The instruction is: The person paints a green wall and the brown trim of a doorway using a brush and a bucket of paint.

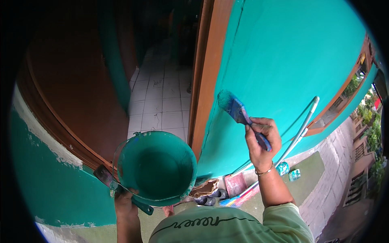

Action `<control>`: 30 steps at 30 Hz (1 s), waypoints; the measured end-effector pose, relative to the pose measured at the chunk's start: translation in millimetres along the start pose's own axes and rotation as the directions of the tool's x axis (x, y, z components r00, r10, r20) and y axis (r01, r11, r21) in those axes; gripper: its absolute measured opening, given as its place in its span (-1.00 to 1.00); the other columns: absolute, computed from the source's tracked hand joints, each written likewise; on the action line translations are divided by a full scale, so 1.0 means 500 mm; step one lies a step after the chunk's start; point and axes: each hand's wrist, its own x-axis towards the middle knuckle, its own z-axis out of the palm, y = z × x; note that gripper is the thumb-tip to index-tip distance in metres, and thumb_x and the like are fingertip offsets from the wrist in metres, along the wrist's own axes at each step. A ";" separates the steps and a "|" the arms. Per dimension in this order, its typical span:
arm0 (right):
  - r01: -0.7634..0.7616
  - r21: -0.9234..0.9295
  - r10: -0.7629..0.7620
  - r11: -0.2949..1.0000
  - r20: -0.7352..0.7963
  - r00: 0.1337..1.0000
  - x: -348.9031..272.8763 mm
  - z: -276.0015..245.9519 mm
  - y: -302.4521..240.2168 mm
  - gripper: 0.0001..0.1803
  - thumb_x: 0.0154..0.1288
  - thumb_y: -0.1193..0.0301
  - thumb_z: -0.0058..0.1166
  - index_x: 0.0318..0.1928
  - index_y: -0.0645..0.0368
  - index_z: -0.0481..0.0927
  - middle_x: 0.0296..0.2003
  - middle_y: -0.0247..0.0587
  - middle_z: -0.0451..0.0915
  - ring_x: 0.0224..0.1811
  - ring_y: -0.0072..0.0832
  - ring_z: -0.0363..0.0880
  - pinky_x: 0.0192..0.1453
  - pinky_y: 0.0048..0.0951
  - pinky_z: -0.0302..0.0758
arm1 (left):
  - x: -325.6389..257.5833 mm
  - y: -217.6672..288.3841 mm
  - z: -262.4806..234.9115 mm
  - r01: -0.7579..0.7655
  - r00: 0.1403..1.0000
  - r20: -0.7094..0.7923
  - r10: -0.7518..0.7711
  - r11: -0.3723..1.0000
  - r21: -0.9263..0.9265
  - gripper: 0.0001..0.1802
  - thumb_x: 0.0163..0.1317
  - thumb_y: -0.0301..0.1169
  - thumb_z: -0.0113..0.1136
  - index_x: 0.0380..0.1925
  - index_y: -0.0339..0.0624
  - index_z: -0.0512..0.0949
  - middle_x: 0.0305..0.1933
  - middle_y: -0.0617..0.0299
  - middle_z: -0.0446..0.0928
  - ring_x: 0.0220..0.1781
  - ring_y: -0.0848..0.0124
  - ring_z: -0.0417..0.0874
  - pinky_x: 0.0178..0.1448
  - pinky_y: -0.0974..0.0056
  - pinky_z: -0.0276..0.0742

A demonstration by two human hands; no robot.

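Teal wall (300, 56) stood R of doorframe (208, 77); R hand (263, 139), nearer, clamped brush (240, 112), long axis slanting up-L, bristles (225, 100) at wall; L hand (125, 205) gripped bucket (158, 139).

Looks like a home from my end, seen from just outside: brown door frame (210, 73) opening onto white floor tiles (158, 97), turq. ext. wall (287, 60) w/ brown-framed window (337, 105), dark shoes (204, 201) nearby, paved lane (332, 162) + greenery (375, 133) at R.
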 end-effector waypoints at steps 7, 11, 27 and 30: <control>0.000 0.056 -0.001 0.998 0.019 1.000 -0.051 -0.008 -0.013 -0.79 0.04 0.68 0.33 -0.34 0.27 0.56 -0.27 0.04 0.66 -0.28 -0.30 0.68 -0.21 -0.44 0.57 | -0.026 -0.036 -0.023 -0.038 0.999 -0.032 0.038 0.999 0.006 -0.53 -0.16 -0.70 0.18 -0.11 -0.29 0.57 -0.19 0.16 0.60 -0.17 0.26 0.65 -0.03 0.20 0.60; -0.040 0.019 0.040 0.999 0.024 0.999 -0.080 0.009 0.044 -0.79 0.02 0.70 0.31 -0.34 0.27 0.56 -0.28 0.01 0.66 -0.29 -0.31 0.68 -0.25 -0.45 0.56 | -0.053 -0.030 -0.013 -0.017 0.997 -0.074 0.018 1.000 0.013 -0.50 -0.19 -0.69 0.18 -0.10 -0.29 0.56 -0.18 0.15 0.60 -0.14 0.24 0.64 -0.01 0.19 0.60; -0.091 0.158 0.052 0.983 0.234 0.971 -0.231 -0.006 0.064 -0.78 0.06 0.71 0.28 -0.25 0.26 0.62 -0.19 0.06 0.62 -0.22 -0.23 0.66 -0.16 -0.38 0.59 | -0.141 -0.073 -0.038 -0.086 0.971 -0.220 0.089 0.996 0.023 -0.48 -0.11 -0.67 0.17 -0.01 -0.37 0.54 -0.13 0.10 0.63 -0.13 0.18 0.68 0.04 0.14 0.64; -0.101 0.178 0.052 0.979 0.261 0.964 -0.278 0.034 0.100 -0.74 0.04 0.73 0.25 -0.21 0.27 0.64 -0.18 0.03 0.58 -0.21 -0.25 0.64 -0.14 -0.39 0.58 | -0.151 -0.079 -0.044 -0.044 0.978 -0.203 0.042 0.999 -0.003 -0.49 -0.09 -0.66 0.16 0.00 -0.37 0.53 -0.11 0.10 0.63 -0.10 0.19 0.68 0.07 0.14 0.62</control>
